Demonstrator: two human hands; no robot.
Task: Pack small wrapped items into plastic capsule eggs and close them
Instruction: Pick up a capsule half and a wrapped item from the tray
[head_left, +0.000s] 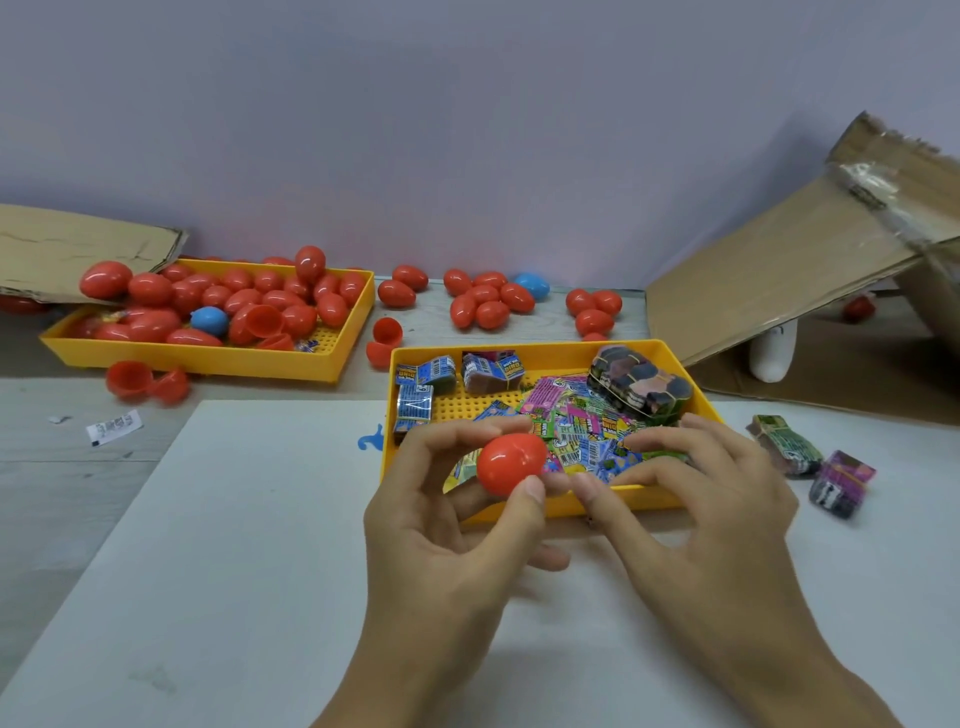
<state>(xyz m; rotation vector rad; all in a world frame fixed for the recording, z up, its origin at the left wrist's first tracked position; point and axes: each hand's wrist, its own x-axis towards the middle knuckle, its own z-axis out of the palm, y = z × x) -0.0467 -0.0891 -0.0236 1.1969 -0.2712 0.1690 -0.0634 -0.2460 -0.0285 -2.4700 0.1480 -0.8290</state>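
My left hand (441, 525) pinches a closed red capsule egg (510, 463) between thumb and fingers, just above the near edge of the yellow tray (670, 356) of wrapped items. My right hand (696, 499) hovers beside the egg with fingers loosely curved over the tray's front right corner, holding nothing that I can see. Colourful wrapped packets (576, 426) lie loose in the tray, and banded stacks (641, 387) sit at its back.
A second yellow tray (218, 358) at the back left holds several red eggs and a blue one (209, 320). More eggs (488, 301) lie loose along the wall. Two packet bundles (810, 460) sit right of the tray. Cardboard flaps (779, 270) lean at right.
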